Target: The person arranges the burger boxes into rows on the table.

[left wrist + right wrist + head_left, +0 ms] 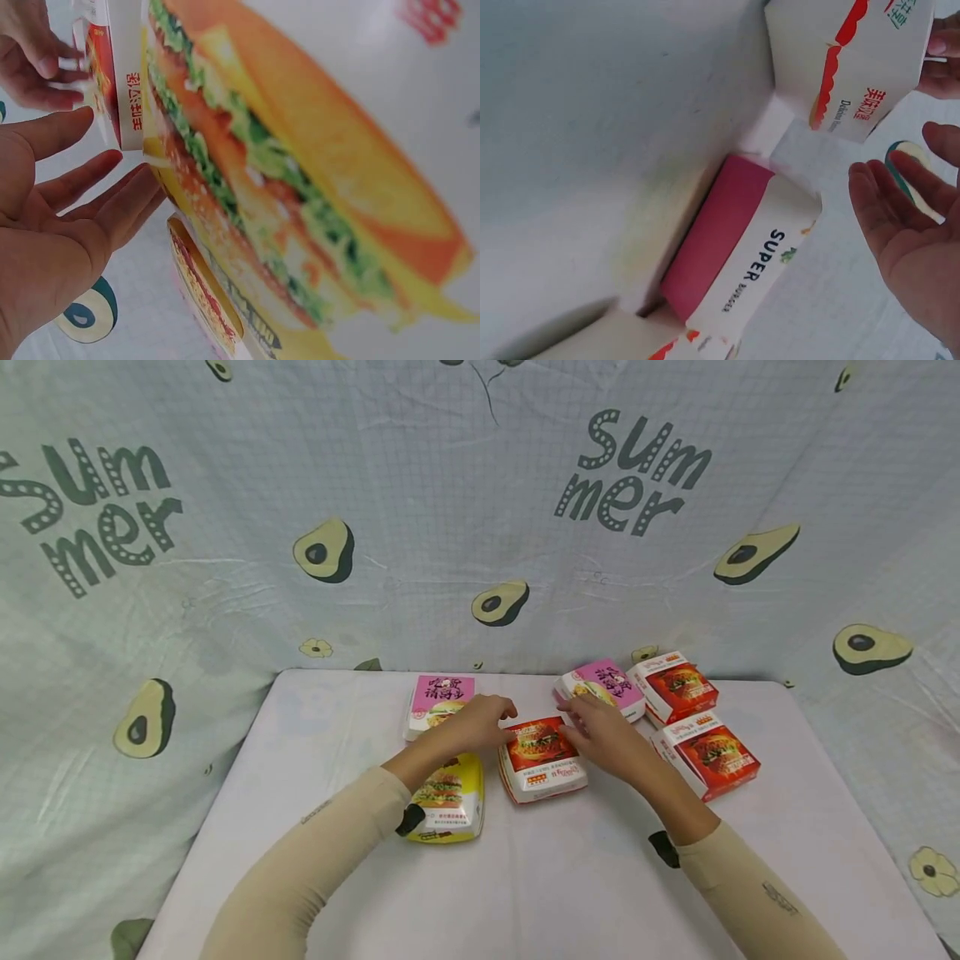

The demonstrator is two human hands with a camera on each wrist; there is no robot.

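left hand (482, 725) and right hand (606, 742) have fingers wide, loosely curved. middle red box (543, 757) lies between their fingertips, touch unclear. a pink box (600, 683) sits just past the right fingers.

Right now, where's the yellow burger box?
Head view, left of centre: the yellow box is below the left pink box, beside the leftmost red box.

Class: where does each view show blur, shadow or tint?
Head view: soft, fairly even light on the white table; left wrist view: the close yellow burger box looks soft, the right hand slightly blurred; right wrist view: dark shadow along the pink box, yellowish tint on the table beside it.
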